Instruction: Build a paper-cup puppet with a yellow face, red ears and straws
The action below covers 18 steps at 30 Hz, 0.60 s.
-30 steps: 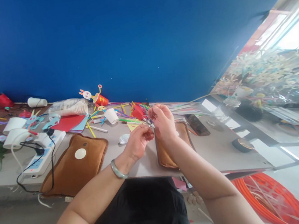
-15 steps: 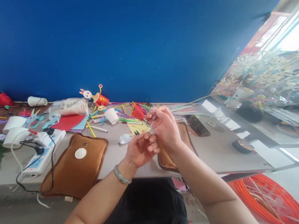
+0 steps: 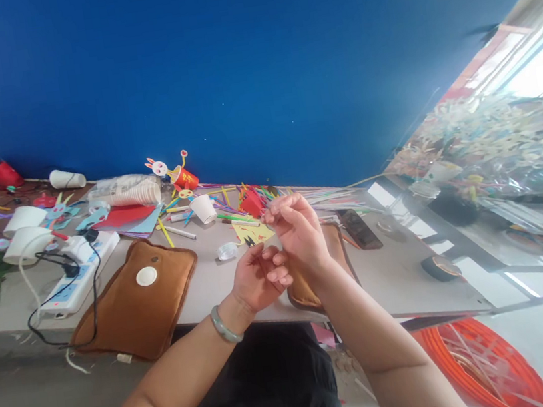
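My left hand, a bracelet on its wrist, is held palm up above the table's front, fingers curled in with the thumb against them. Whatever it holds, if anything, is too small to make out. Higher and to the right, my right hand pinches with thumb and fingertips; something thin and see-through may be there, but it is not clear. The hands are close together. Behind the left fingers lie a yellow paper sheet with red marks and a clear plastic lump. A brown cushion-like pad is partly hidden under my right wrist.
Another brown pad lies left, near a power strip with cables. Paper cups, a rabbit-faced cup figure, and coloured sticks are along the back. A phone and tape roll lie right; an orange basket stands below.
A thin clear strand seen between my fingertips no longer shows there. My left fingertips have dropped slightly away from the right ones, and the right hand has curled a little to the left.
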Each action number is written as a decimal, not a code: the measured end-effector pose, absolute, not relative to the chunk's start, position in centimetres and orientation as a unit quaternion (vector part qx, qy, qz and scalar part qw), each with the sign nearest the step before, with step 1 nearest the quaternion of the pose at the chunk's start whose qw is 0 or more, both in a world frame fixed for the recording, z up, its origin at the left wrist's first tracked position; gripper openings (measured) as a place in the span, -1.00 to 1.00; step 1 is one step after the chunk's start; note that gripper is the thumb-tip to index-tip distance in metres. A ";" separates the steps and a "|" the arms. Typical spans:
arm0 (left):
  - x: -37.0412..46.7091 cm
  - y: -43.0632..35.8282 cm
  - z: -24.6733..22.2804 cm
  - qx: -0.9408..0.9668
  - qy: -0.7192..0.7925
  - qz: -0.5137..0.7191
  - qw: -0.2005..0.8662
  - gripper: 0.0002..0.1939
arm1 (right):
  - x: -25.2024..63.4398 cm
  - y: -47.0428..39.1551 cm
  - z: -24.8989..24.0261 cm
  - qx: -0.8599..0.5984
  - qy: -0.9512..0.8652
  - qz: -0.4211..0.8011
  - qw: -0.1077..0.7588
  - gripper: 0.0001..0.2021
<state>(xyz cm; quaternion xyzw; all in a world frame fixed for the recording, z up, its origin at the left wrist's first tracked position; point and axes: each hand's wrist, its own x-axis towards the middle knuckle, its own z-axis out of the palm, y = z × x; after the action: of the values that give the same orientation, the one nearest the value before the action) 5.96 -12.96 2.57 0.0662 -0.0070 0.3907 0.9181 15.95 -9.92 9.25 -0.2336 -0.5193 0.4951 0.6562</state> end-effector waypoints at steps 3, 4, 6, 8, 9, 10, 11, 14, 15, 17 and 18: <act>6.0 -13.0 2.3 0.062 -0.004 0.380 0.923 -0.56 | 15.9 -9.9 9.2 -0.235 -0.525 0.497 0.650 -0.87; 6.0 -13.0 2.2 0.061 -0.006 0.377 0.924 -0.56 | 15.8 -9.8 9.2 -0.236 -0.528 0.496 0.648 -0.87; 6.1 -13.1 2.0 0.059 -0.011 0.372 0.926 -0.56 | 15.8 -9.9 9.1 -0.241 -0.529 0.498 0.643 -0.87; 6.2 -13.2 1.9 0.056 -0.015 0.369 0.928 -0.56 | 15.8 -10.0 9.1 -0.249 -0.524 0.509 0.636 -0.86; 6.2 -13.2 1.8 0.055 -0.016 0.368 0.928 -0.57 | 15.8 -10.0 9.1 -0.254 -0.519 0.517 0.632 -0.85; 6.3 -13.2 1.8 0.054 -0.016 0.367 0.929 -0.57 | 15.8 -10.1 9.1 -0.260 -0.513 0.524 0.628 -0.85; 6.3 -13.2 1.8 0.054 -0.015 0.366 0.929 -0.57 | 15.8 -10.2 9.1 -0.266 -0.509 0.530 0.624 -0.84; 6.5 -13.3 1.8 0.055 -0.011 0.361 0.931 -0.58 | 15.9 -10.4 9.3 -0.284 -0.498 0.541 0.616 -0.82; 6.5 -13.3 1.8 0.055 -0.010 0.358 0.932 -0.58 | 15.9 -10.5 9.3 -0.290 -0.495 0.544 0.613 -0.81; 6.6 -13.3 1.8 0.055 -0.005 0.354 0.934 -0.59 | 15.9 -10.6 9.4 -0.302 -0.491 0.548 0.606 -0.79; 6.6 -13.3 1.8 0.056 0.001 0.353 0.934 -0.59 | 15.9 -10.6 9.4 -0.308 -0.490 0.550 0.602 -0.79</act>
<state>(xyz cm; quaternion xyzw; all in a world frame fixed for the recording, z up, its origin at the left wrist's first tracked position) 6.62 -13.31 1.75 0.0558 0.0007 0.3530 0.9340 15.88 -10.60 9.43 -0.3081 -0.4897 0.5502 0.6021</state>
